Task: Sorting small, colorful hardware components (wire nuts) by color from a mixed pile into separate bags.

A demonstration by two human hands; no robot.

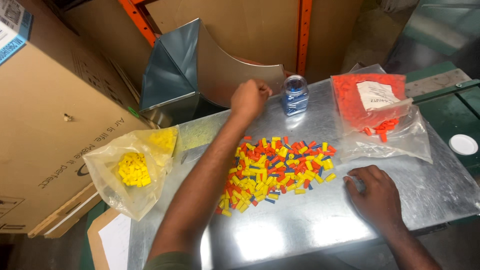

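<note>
A pile of small yellow, orange and blue plastic caps [277, 167] lies spread on a shiny metal table [300, 225]. My left hand [250, 97] reaches past the pile, its fingers curled into a fist just left of a small clear jar [295, 95] holding blue caps. Anything inside the fist is hidden. My right hand [375, 195] rests palm down on the table to the right of the pile, fingertips close to the nearest caps, holding nothing that I can see.
A clear bag of yellow caps [132, 170] lies at the left table edge. A bag of orange caps [380, 107] with a paper label lies at the right. Bent sheet-metal ducting [190, 70] stands behind; a large cardboard box [45, 110] stands at the left. A white lid [463, 144] is far right.
</note>
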